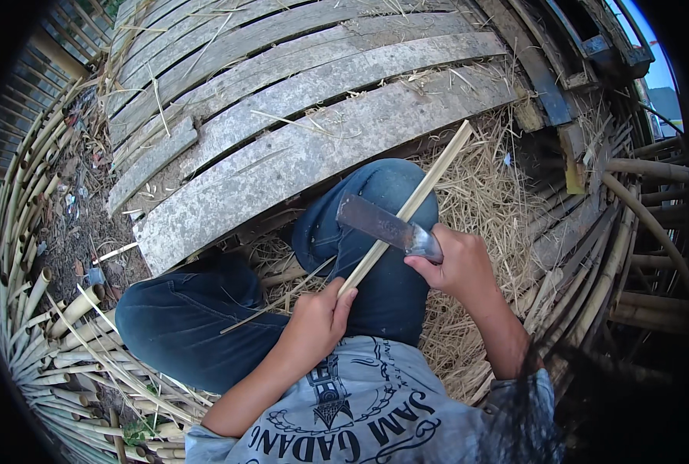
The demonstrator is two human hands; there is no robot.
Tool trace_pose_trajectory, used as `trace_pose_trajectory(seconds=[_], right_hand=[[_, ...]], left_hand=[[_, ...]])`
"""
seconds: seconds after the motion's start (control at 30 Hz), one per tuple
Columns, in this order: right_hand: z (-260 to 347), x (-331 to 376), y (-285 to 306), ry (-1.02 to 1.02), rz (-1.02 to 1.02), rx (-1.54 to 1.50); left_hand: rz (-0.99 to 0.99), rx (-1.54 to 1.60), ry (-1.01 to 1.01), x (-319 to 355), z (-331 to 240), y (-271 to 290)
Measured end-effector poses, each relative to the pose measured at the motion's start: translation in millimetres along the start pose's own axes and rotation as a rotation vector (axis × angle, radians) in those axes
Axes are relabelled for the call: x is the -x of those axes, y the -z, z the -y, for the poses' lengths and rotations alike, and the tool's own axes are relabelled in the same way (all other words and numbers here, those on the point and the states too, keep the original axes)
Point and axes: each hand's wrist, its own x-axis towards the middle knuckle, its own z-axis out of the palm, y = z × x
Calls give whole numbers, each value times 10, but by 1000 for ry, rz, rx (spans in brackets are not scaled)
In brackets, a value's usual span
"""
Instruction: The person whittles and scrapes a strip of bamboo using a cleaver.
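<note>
My left hand (318, 319) is closed round the lower end of a pale bamboo strip (436, 172), which slants up and away to the right across my raised knee. In my right hand (459, 263) I grip a broad, square-ended knife (377, 222) by its handle end, where a shiny metal collar shows. The dark blade points left and lies across the middle of the strip, seemingly touching it. My fingers hide most of the handle. A thin sliver (276, 297) rests across my jeans beside the left hand.
Weathered planks (313, 139) with gaps between them form a low platform ahead. Pale shavings (468, 309) heap up to the right of my knee. Bundled bamboo poles (74, 309) line the left side, and more poles (650, 166) stick in from the right.
</note>
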Motion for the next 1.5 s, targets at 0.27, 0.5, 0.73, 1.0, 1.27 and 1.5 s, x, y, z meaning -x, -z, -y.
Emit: trace_pose_trajectory(seconds=[0.27,0.5,0.73,1.0,1.27,1.5], right_hand=[[-494,-262,195,-271,-147,-9],[-682,-320,264,-322,-202,8],[-212,-170,156,-210,-81,-2],[-766,-470,424,-308,-155,56],[-896,-584,576,-497,-257,19],[-786,-336,424,-565,-216,-54]], left_hand=[[8,25,23,77,14,28],[36,64,76,88,-12,39],[73,95,63,24,62,10],[47,105,51,5,36,14],[47,48,55,54,7,25],[82,76,70,51,94,-6]])
